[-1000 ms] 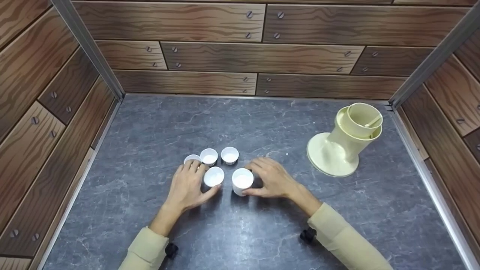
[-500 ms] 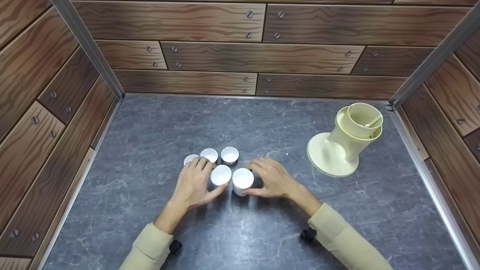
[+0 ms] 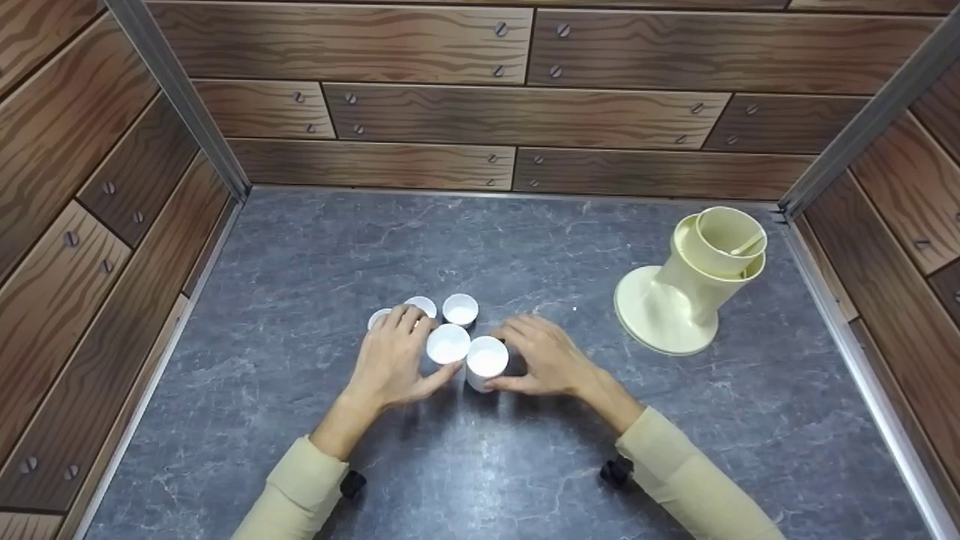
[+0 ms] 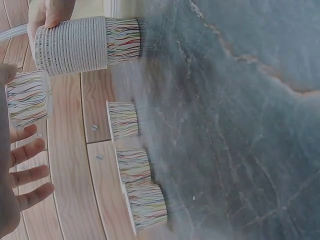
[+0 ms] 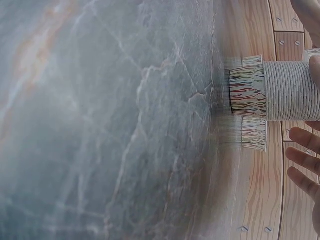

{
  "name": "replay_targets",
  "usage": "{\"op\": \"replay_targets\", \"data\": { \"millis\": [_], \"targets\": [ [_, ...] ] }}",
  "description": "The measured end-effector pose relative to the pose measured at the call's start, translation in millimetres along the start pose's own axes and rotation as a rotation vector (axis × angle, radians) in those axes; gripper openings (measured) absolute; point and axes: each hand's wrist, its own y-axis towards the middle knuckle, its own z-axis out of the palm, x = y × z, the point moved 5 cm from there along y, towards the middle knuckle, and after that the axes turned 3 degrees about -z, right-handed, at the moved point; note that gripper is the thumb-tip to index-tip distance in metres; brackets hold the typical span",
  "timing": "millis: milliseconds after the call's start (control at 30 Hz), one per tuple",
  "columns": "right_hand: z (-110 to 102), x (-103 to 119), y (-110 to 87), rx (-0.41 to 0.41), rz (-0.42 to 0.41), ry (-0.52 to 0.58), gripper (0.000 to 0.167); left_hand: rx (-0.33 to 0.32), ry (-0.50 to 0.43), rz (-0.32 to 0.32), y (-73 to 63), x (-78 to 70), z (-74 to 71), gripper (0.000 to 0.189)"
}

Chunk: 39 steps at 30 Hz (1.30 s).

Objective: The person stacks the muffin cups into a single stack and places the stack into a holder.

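My left hand (image 3: 391, 360) pinches a white paper baking cup (image 3: 448, 344) between thumb and fingers. That cup hangs above the table, close to the left of a stack of nested baking cups (image 3: 487, 356). Multicoloured streaks cover its outside in the left wrist view. My right hand (image 3: 544, 356) holds the stack, which stands upright on the table, thumb at the near side and fingers behind. Beyond my left hand stand three more baking cups: a right one (image 3: 460, 310), a middle one (image 3: 421, 306) and a left one (image 3: 379, 318), the last two partly hidden by my fingers.
A pale yellow-green stand with a round base (image 3: 666, 311) is at the right, with a cup of the same colour (image 3: 730, 232) and a small stick in its top. The grey marbled table (image 3: 300, 247) is bounded by wood-patterned walls (image 3: 420, 112).
My left hand has carried its baking cup to the right and slightly up, closer to the stack. My right hand and the stack have stayed almost still.
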Motion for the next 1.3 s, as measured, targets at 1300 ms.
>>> {"op": "replay_targets", "data": {
  "millis": [1300],
  "targets": [
    [2.2,1.7,-0.3,0.003,0.005,-0.066,0.079,-0.061,-0.077,0.098,16.2,-32.8,5.5,0.058]
  ]
}}
